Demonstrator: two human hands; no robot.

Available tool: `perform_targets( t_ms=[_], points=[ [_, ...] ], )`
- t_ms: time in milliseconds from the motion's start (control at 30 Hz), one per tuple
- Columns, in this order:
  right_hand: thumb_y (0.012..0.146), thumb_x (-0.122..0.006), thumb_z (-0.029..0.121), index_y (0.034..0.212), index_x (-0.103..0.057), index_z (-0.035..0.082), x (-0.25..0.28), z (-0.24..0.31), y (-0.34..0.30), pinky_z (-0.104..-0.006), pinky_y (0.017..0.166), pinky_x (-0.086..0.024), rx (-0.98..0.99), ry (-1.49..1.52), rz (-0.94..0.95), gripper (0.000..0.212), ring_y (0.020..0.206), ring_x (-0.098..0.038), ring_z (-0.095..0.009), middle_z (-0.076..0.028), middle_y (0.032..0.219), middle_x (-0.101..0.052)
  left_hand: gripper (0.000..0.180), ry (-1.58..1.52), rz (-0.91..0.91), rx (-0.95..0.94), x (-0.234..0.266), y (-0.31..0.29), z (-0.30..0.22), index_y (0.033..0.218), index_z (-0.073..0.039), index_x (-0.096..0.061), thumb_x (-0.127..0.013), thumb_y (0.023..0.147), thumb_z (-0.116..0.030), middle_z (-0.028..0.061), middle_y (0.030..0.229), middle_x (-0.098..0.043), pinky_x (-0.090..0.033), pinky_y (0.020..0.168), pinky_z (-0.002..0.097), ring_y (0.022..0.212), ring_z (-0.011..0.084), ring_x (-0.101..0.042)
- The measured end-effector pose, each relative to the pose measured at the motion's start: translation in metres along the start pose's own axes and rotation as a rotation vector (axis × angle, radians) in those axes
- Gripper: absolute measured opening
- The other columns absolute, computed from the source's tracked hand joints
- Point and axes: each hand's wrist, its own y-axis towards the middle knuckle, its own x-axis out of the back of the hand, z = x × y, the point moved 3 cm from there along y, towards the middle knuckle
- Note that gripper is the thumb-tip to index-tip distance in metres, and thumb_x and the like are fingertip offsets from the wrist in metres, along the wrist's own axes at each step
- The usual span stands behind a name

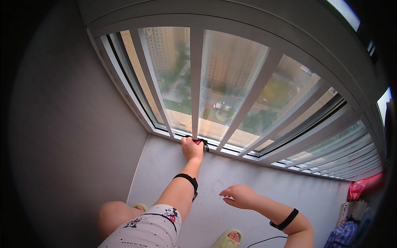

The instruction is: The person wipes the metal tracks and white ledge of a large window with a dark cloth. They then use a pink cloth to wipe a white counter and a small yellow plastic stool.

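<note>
My left hand [192, 149] reaches far forward, down to the foot of a white window bar [197, 82]. Its fingers are closed on a small black and pink thing [203, 144], pressed near the bottom frame of the window; its kind cannot be made out because the hand covers much of it. Over the pale floor [165, 165] hovers my right hand [240, 196], with bent fingers somewhat apart and nothing in them. Both forearms wear black straps, and a white printed sleeve [144, 227] covers the upper left arm.
Plain grey wall [74, 124] rises at the left. More barred windows [335, 153] run to the right. Near the right edge lie a pink bag [359, 188] and a blue checked cloth item [343, 234]. A dark cable [264, 239] crosses the floor beside a light green slipper [227, 239].
</note>
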Motion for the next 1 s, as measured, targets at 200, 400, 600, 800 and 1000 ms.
perform_targets(
  t_ms=[200,400,600,800,1000],
  points=[
    [0.089,-0.054,0.021,0.110,-0.064,0.011,-0.002,0.003,-0.003,-0.0403,0.080,-0.050,-0.005,0.022,-0.009,0.026,0.093,-0.062,-0.029,-0.009,0.100,-0.066,0.037,0.028,-0.022,-0.079,0.002,0.003,0.003,0.092,0.000,-0.059,-0.074,0.062,-0.016,0.0168,0.103,-0.054,-0.049,0.083,0.0401,0.094,0.0353,-0.057],
    [0.089,-0.053,0.021,0.111,-0.063,0.011,-0.005,0.003,-0.005,-0.0408,0.079,-0.050,-0.023,-0.019,0.038,0.026,0.094,-0.062,-0.029,-0.009,0.100,-0.066,0.026,-0.017,0.332,0.121,0.034,0.008,0.027,0.087,-0.003,-0.061,-0.072,0.064,-0.007,0.0117,0.097,-0.058,-0.048,0.078,0.0392,0.089,0.0328,-0.058],
    [0.089,-0.053,0.024,0.112,-0.063,0.012,-0.007,0.018,0.012,-0.0413,0.080,-0.050,-0.001,-0.057,0.073,0.028,0.095,-0.062,-0.029,-0.008,0.101,-0.065,0.022,-0.123,0.038,-0.299,0.047,0.041,0.028,0.087,0.000,-0.064,-0.061,0.066,0.004,0.0151,0.097,-0.059,-0.046,0.082,0.0387,0.091,0.0336,-0.057],
    [0.089,-0.053,0.024,0.114,-0.062,0.013,0.000,0.032,0.024,-0.0410,0.081,-0.050,0.025,-0.086,0.082,0.029,0.096,-0.061,-0.028,-0.008,0.102,-0.065,0.025,0.019,0.344,-0.157,0.025,0.031,0.047,0.096,-0.004,-0.068,-0.062,0.071,-0.005,0.0150,0.102,-0.061,-0.049,0.082,0.0389,0.095,0.0334,-0.060],
    [0.089,-0.053,0.024,0.116,-0.062,0.014,-0.012,0.015,0.023,-0.0409,0.081,-0.050,-0.009,-0.091,0.124,0.030,0.097,-0.061,-0.028,-0.008,0.103,-0.065,0.022,-0.089,0.270,-0.205,0.043,-0.006,0.036,0.092,-0.005,-0.068,-0.065,0.071,-0.011,0.0131,0.093,-0.061,-0.049,0.076,0.0391,0.087,0.0322,-0.060]
  ],
)
